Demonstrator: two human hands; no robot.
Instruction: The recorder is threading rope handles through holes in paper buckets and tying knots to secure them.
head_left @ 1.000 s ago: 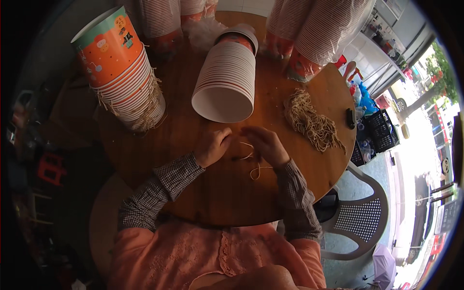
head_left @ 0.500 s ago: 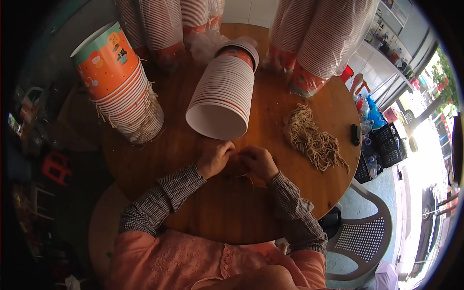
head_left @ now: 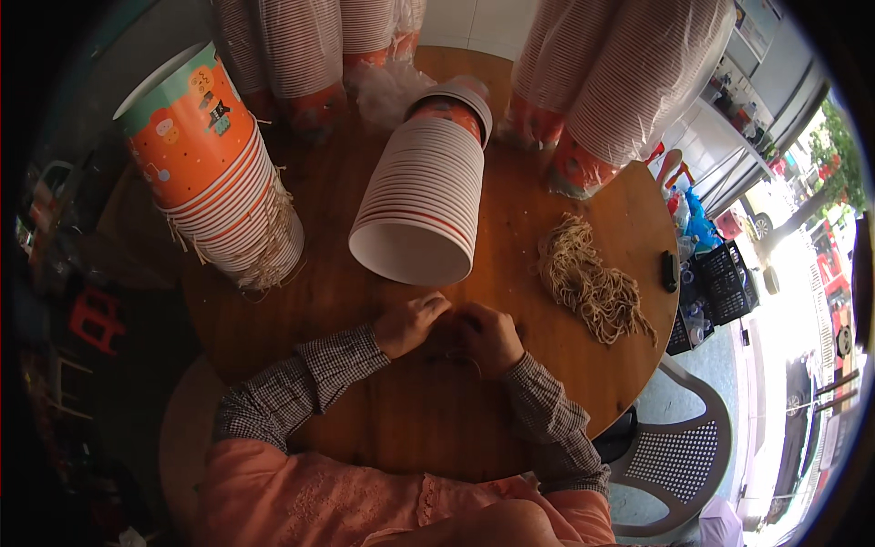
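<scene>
My left hand [head_left: 412,325] is above the wooden table with its fingers pinched together; whatever they hold is too small to make out. Close by on its right, my right hand [head_left: 492,341] is curled closed, and a thin piece of string [head_left: 469,360] shows faintly beneath its fingers. Just beyond both hands a nested stack of paper buckets [head_left: 419,182] lies on its side, its white open mouth toward me. To the right is a loose bundle of tan string [head_left: 592,281]. At the left stands another bucket stack [head_left: 205,164], orange and green on top, with strings hanging around its rims.
Tall plastic-wrapped bucket stacks [head_left: 629,91] stand along the back of the round table [head_left: 383,419]. A small black object [head_left: 670,272] sits by its right edge. Beyond that are black crates [head_left: 729,283] with bottles and a grey plastic chair [head_left: 674,456].
The view has shifted slightly, so the table's things appear lower. My hands stay close together, and the string below my right hand shows less than before.
</scene>
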